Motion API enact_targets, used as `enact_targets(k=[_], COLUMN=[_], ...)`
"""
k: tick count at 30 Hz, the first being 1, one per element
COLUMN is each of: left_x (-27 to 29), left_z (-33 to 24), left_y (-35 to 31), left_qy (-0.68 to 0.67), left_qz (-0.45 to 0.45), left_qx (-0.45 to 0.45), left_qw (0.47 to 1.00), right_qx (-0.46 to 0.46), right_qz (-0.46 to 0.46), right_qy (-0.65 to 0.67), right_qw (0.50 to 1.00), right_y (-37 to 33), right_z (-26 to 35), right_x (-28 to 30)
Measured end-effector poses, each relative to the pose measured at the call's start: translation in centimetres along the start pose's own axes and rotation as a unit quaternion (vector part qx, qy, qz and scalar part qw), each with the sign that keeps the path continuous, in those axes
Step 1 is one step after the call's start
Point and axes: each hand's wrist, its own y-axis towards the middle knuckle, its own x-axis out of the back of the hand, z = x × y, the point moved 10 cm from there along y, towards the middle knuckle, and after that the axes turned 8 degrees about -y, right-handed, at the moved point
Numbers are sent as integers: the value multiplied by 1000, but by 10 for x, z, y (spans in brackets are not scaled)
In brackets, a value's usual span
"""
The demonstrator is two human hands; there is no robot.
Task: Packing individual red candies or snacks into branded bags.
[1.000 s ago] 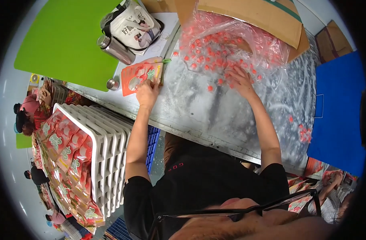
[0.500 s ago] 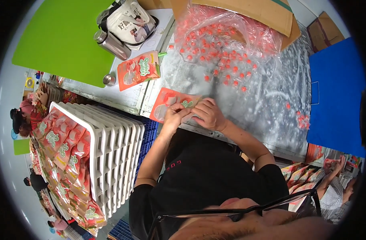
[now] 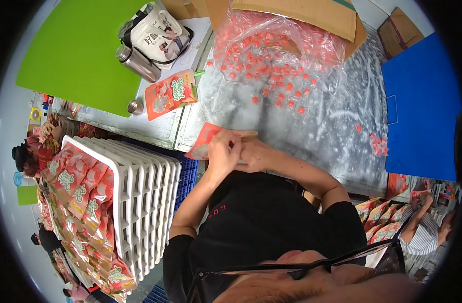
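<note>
A red-orange printed pouch (image 3: 203, 136) is held at the near edge of the metal tabletop, its left part showing beyond my fingers. My left hand (image 3: 224, 152) is closed on it with thumb and fingers bent together. Right beside it, my right hand (image 3: 255, 153) grips the pouch's other end, fingers curled. Both hands cover much of the pouch, so its opening cannot be made out. Farther left lies another red pouch (image 3: 165, 99) with a green clip-like piece at its corner. Small red pieces in clear wrappers (image 3: 290, 87) are scattered beyond my hands.
Beyond them, a cardboard box (image 3: 301, 22) lined with clear plastic spills wrapped pieces. A steel bottle (image 3: 140, 64), metal cap (image 3: 135, 107) and white bag (image 3: 157, 38) stand at left. Stacked white crates (image 3: 145, 189) hold filled pouches. A blue panel (image 3: 420, 111) borders the right.
Both hands have drawn slightly nearer my body and closer together, bringing the pouch along. The pouch is tilted more and more covered by my fingers. The whole view has shifted slightly.
</note>
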Motion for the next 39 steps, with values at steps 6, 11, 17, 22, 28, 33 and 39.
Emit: enact_targets(k=[6, 11, 17, 22, 28, 33, 39], left_x=[-5, -26, -34, -29, -20, -13, -10], left_z=[-10, -3, 45, 71, 77, 65, 63], left_y=[14, -7, -37, -54, -61, -56, -59], left_qy=[-34, -113, -315, -383, -377, -417, -433], left_qz=[185, 449, 382, 303, 271, 237, 212], left_qx=[103, 100, 204, 271, 261, 267, 282], left_qw=[977, 881, 844, 830, 846, 836, 830], right_qx=[-162, 16, 53, -241, -318, -277, -181], right_qz=[211, 11, -51, -316, -234, -203, -225], right_qy=[63, 47, 210, -131, -363, -351, -270], right_qw=[962, 999, 975, 908, 844, 871, 919], right_y=[-1, 10, 12, -6, -2, -7, -28], right_z=[-31, 7, -13, -140, -189, -174, -115], right_x=[-14, 42, 54, 86, 52, 26, 11])
